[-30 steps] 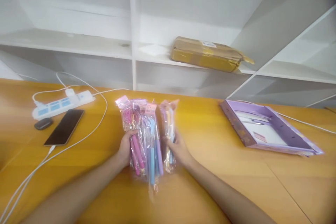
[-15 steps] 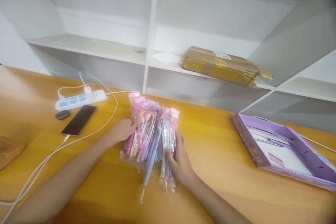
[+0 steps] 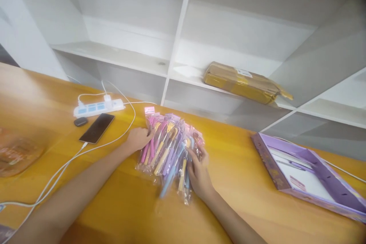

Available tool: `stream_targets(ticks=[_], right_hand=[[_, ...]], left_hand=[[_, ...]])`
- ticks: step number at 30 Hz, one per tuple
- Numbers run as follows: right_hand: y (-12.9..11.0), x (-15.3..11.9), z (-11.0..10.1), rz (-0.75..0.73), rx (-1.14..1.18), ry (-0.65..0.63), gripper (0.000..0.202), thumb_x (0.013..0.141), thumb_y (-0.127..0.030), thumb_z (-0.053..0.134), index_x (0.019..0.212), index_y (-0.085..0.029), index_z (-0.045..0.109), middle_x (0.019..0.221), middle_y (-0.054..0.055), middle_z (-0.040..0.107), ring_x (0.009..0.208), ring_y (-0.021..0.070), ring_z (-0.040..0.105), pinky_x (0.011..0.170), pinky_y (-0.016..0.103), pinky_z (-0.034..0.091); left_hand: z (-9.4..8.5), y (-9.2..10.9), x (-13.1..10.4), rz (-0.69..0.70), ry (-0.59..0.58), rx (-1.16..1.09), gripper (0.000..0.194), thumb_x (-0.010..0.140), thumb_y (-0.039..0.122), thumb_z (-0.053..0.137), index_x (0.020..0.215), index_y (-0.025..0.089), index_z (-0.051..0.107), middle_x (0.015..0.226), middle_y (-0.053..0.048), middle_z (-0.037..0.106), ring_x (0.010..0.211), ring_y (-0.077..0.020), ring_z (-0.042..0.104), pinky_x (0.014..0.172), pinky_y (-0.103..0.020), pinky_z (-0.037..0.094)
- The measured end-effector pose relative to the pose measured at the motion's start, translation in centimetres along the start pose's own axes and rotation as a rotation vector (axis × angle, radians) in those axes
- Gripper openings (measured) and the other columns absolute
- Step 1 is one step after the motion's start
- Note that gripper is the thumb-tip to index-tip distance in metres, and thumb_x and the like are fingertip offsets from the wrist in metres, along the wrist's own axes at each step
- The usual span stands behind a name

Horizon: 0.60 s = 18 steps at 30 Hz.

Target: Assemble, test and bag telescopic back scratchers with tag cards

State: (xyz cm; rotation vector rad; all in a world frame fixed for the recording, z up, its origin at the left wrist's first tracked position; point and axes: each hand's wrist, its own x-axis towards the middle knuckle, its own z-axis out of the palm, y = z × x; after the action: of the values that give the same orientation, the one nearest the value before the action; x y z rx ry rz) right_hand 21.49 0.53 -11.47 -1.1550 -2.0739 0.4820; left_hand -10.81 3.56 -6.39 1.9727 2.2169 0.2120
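Note:
A pile of thin, long-handled items in clear plastic wrappers (image 3: 164, 150), pink, yellow, purple and blue, lies on the wooden table (image 3: 225, 160). Several have small hand-shaped ends. My left hand (image 3: 138, 138) rests at the pile's left edge, its fingers closed on a pink wrapped item. At the right edge my right hand (image 3: 200, 171) lies against the blue and yellow items, fingers apart and bent over the wrappers.
A purple tray (image 3: 270, 167) with pens and paper sits at the right. On the left are a phone (image 3: 97, 128), a black case (image 3: 81, 122), a power strip (image 3: 98, 107) and white cables. A taped cardboard package (image 3: 243, 83) lies on the shelf (image 3: 122, 56).
The pile is spread out more, and its right part has come closer to the rest. My right hand reaches further over the wrappers. The camera view has shifted slightly.

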Motion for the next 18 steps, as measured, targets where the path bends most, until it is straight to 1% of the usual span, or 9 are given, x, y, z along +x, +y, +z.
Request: stream_targets(ticks=[4, 6, 8, 10, 11, 15, 18], right_hand=[[-0.5, 0.1, -0.6, -0.157, -0.040, 0.033, 0.052, 0.105, -0.020, 0.046, 0.151, -0.042, 0.056, 0.166, 0.008, 0.019, 0.158, 0.0371, 0.023, 0.122, 0.069, 0.034], [-0.9, 0.2, -1.1, -0.255, -0.057, -0.021, 0.052, 0.104, -0.021, 0.049, 0.152, -0.042, 0.055, 0.164, 0.009, 0.024, 0.155, 0.0373, 0.028, 0.119, 0.067, 0.037], [-1.2, 0.4, -1.5, -0.318, -0.064, -0.115, 0.052, 0.104, -0.022, 0.051, 0.152, -0.041, 0.055, 0.162, 0.010, 0.031, 0.150, 0.0358, 0.035, 0.116, 0.063, 0.042], [-1.4, 0.7, -1.7, -0.323, -0.055, -0.173, 0.048, 0.104, -0.022, 0.051, 0.149, -0.038, 0.058, 0.159, 0.011, 0.036, 0.144, 0.0335, 0.042, 0.112, 0.059, 0.046], [-1.4, 0.8, -1.7, -0.315, -0.051, -0.177, 0.045, 0.104, -0.022, 0.051, 0.146, -0.036, 0.061, 0.158, 0.012, 0.038, 0.142, 0.0328, 0.044, 0.111, 0.057, 0.046], [-1.5, 1.1, -1.4, -0.296, -0.054, -0.093, 0.039, 0.102, -0.020, 0.053, 0.134, -0.034, 0.070, 0.152, 0.011, 0.045, 0.135, 0.0317, 0.049, 0.109, 0.057, 0.043], [-1.7, 0.9, -1.4, -0.297, -0.044, -0.017, 0.041, 0.099, -0.016, 0.054, 0.132, -0.034, 0.071, 0.146, 0.011, 0.050, 0.131, 0.0301, 0.052, 0.107, 0.054, 0.040]], left_hand=[[-0.2, -0.2, 0.0, 0.015, 0.013, 0.013, 0.073, 0.104, 0.061, 0.028, 0.090, 0.013, 0.080, 0.094, -0.023, 0.079, 0.096, -0.0337, 0.076, 0.087, -0.039, 0.050], [-0.3, -0.3, 0.1, 0.026, 0.004, 0.021, 0.068, 0.104, 0.058, 0.030, 0.087, 0.014, 0.080, 0.093, -0.023, 0.079, 0.096, -0.0341, 0.076, 0.086, -0.039, 0.050], [-0.4, -0.3, 0.3, 0.024, -0.009, 0.030, 0.065, 0.103, 0.054, 0.032, 0.084, 0.014, 0.079, 0.092, -0.022, 0.079, 0.096, -0.0341, 0.076, 0.085, -0.039, 0.050], [-0.4, -0.1, 0.4, 0.003, -0.011, 0.041, 0.063, 0.103, 0.052, 0.032, 0.085, 0.014, 0.079, 0.093, -0.021, 0.079, 0.096, -0.0340, 0.076, 0.084, -0.038, 0.050], [-0.4, 0.1, 0.5, -0.012, -0.009, 0.047, 0.063, 0.103, 0.051, 0.031, 0.086, 0.014, 0.079, 0.094, -0.022, 0.079, 0.097, -0.0341, 0.076, 0.084, -0.038, 0.051], [-0.9, 0.5, 0.7, -0.043, -0.026, 0.049, 0.062, 0.102, 0.052, 0.032, 0.086, 0.014, 0.078, 0.095, -0.022, 0.079, 0.098, -0.0342, 0.076, 0.085, -0.038, 0.052], [-2.5, 0.3, 0.5, -0.043, -0.064, 0.020, 0.058, 0.097, 0.060, 0.043, 0.075, 0.016, 0.075, 0.089, -0.022, 0.078, 0.093, -0.0360, 0.076, 0.087, -0.041, 0.053]])
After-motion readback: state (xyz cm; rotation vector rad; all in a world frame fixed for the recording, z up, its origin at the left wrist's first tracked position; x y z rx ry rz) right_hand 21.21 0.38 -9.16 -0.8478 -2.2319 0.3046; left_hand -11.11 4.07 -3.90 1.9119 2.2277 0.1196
